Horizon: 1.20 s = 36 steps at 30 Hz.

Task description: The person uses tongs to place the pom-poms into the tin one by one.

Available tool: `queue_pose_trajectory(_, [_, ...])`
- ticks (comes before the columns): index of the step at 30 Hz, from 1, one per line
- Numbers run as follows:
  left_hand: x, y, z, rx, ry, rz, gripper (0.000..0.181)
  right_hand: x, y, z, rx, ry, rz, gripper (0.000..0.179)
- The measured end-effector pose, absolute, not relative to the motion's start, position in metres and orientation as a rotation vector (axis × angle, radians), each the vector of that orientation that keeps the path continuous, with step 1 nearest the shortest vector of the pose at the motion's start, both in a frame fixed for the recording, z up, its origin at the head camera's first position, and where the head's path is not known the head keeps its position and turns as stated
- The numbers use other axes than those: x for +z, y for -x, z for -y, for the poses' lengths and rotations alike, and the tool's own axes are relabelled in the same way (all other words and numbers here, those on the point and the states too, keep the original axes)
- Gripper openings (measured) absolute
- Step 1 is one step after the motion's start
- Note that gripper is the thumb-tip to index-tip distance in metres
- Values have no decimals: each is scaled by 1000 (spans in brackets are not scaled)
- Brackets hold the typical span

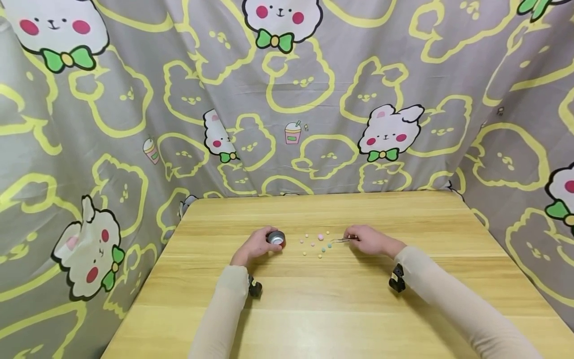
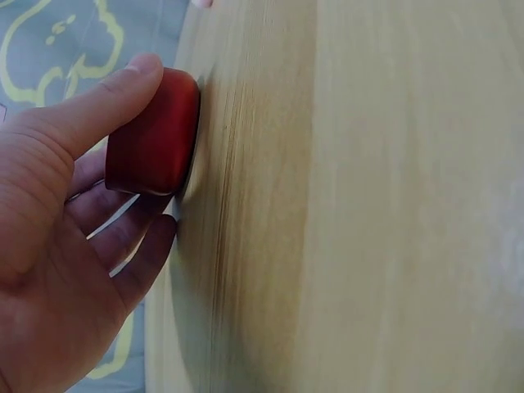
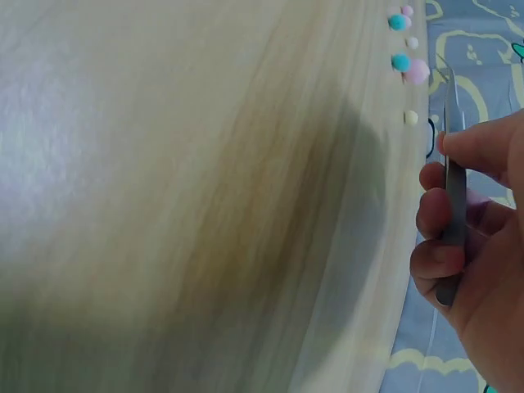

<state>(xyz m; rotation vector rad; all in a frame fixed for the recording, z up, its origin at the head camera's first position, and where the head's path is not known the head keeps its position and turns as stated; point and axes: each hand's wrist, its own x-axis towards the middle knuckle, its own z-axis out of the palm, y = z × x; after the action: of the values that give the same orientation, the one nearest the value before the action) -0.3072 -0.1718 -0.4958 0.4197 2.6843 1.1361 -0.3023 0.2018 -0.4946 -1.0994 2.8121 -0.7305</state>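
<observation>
My left hand holds a small round red metal cup on the table, thumb on one side and fingers around the other. The cup's open top and silvery inside show in the head view. Between thumb and fingers, my right hand grips metal tweezers whose thin, bent tips point left. The tips hang close to a teal pom-pom with nothing visible between them. Several small pom-poms lie scattered between the hands, among them a larger pink pom-pom and a yellow pom-pom.
A wooden table with a light grain lies under both hands. Around its back and sides hangs a grey curtain printed with cartoon animals. Each wrist carries a small black camera mount, such as the left one.
</observation>
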Motion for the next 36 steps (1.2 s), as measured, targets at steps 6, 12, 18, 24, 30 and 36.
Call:
queue_pose_trajectory(6, [-496, 308, 173, 1138, -443, -2684, 60, -499, 305, -198, -700, 1082, -2812, 11])
queue_pose_trajectory(12, [-498, 310, 174, 1137, -461, -2687, 59, -504, 310, -197, -678, 1111, -2814, 10])
queue_pose_trajectory(18, [-498, 311, 175, 1139, -466, -2689, 59, -511, 312, -197, -641, 1109, -2822, 10])
queue_pose_trajectory(24, [-500, 310, 175, 1138, -468, -2684, 57, -513, 313, -198, -642, 1138, -2812, 9])
queue_pose_trajectory(30, [-501, 311, 176, 1136, -464, -2680, 58, -515, 314, -200, -639, 1197, -2813, 10])
queue_pose_trajectory(36, [-502, 312, 175, 1131, -449, -2681, 57, -517, 317, -200, -662, 1220, -2803, 11])
